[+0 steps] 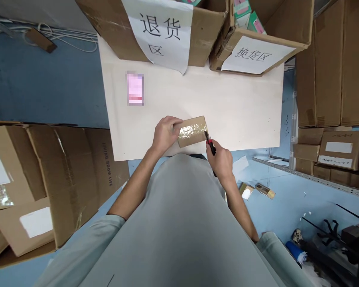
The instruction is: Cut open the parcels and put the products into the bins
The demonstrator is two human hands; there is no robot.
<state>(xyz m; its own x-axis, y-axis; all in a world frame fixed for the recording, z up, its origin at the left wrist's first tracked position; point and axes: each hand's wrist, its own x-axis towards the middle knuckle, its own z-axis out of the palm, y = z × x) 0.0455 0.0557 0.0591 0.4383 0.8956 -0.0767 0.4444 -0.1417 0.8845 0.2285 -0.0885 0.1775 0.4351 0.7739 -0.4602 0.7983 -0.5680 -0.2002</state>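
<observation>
A small brown cardboard box (192, 139) with shiny clear tape along its top lies near the front edge of the white table (179, 93). My left hand (165, 134) grips its left end, thumb and fingers around the corner. In my right hand (221, 159) is a red and black utility knife (211, 146), my fingers wrapped round its handle. The knife's tip touches or nearly touches the box's right end, by the end of the tape. A pink rectangular item (135, 88), blurred out, lies at the table's left side.
Two open cartons with paper signs, a left carton (202, 40) and a right carton (217, 63), stand along the table's far edge; the right one holds green-and-pink boxes. Large cartons (68, 167) stack at left, shelved boxes (344, 145) at right. Opened small boxes (265, 190) lie on the floor.
</observation>
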